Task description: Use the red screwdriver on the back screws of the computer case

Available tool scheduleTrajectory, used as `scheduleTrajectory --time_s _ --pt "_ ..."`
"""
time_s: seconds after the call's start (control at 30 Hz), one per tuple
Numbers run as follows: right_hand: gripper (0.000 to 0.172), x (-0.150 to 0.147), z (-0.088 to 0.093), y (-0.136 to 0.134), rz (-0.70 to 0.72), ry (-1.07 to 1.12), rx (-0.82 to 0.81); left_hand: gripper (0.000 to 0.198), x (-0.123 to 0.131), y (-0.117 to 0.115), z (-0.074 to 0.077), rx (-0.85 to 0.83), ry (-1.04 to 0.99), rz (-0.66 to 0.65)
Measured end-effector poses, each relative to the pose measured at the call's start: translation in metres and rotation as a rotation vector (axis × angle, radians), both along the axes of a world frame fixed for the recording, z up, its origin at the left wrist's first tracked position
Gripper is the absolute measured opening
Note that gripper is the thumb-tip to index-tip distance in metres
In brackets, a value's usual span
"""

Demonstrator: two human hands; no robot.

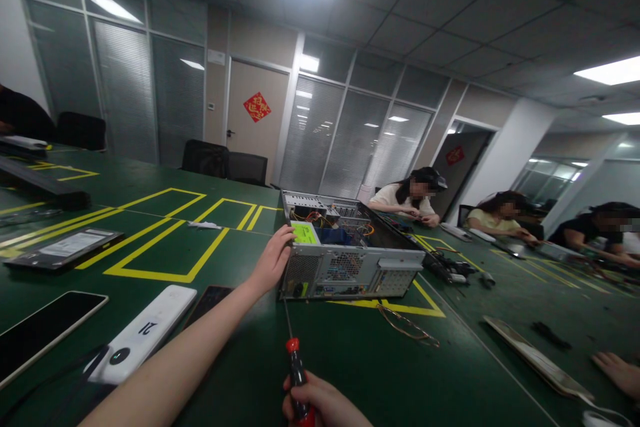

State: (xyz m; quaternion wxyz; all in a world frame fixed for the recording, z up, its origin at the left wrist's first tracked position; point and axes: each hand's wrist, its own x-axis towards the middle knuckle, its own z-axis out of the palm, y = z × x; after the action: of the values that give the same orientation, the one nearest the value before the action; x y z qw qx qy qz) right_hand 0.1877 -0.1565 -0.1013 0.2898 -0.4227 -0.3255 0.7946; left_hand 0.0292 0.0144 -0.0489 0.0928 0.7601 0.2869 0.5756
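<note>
An open desktop computer case [345, 267] lies on its side on the green table [350, 360]; cables and a green-labelled part show inside. My left hand [273, 260] grips the case's near left edge, fingers curled over the rim. My right hand [320, 407], low in the view, is closed around the red-and-black handle of a screwdriver [295, 360]. Its thin shaft points up toward the case's rear panel.
A white power bank [143, 333], two dark phones [45, 333] [210, 300] and a flat black device [65, 247] lie at the left. A loose wire [407, 327], a metal panel [535, 357] and tools lie at the right. Three people sit at the far right; another person's hand [617, 370] rests near me.
</note>
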Motion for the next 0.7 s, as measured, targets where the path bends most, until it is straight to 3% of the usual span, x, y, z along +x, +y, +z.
scheduleTrajectory --time_s 0.23,0.5,0.7 --pt "0.041 0.001 -0.006 0.001 -0.02 0.052 -0.026 0.029 0.0 0.002 -0.001 0.001 -0.007 -0.014" --pt "0.06 0.004 0.017 -0.01 0.122 0.358 0.002 0.029 -0.001 0.002 -0.001 -0.001 -0.008 -0.012" --pt "0.047 0.005 0.004 -0.009 -0.088 0.304 -0.06 0.03 0.0 0.0 0.001 0.002 -0.008 -0.01"
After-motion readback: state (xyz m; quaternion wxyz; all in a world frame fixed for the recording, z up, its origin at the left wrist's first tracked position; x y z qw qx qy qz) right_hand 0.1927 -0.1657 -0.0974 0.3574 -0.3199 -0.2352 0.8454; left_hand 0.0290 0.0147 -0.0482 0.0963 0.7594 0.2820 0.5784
